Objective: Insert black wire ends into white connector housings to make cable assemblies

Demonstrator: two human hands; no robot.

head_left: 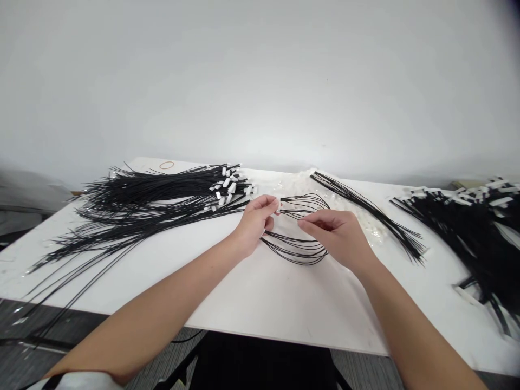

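Observation:
My left hand (pixel 257 219) pinches a small white connector (pixel 278 206) between thumb and fingers. Thin black wires (pixel 300 261) run out from that connector and loop back under the same hand, forming a rounded bundle. At the right side of this loop, my right hand (pixel 335 230) has its thumb and forefinger pressed together by the upper wires. The tips may hold a single wire, though it is too fine to make out. Behind the hands lies a clear plastic bag (pixel 368 225) with small pale pieces in it.
A large pile of black wires with white connectors (pixel 162 189) covers the table's left side. Another wire heap (pixel 479 238) lies at the right. A loose wire bundle (pixel 369 214) rests beyond my right hand. A rubber band (pixel 166 164) lies near the wall (pixel 260 81).

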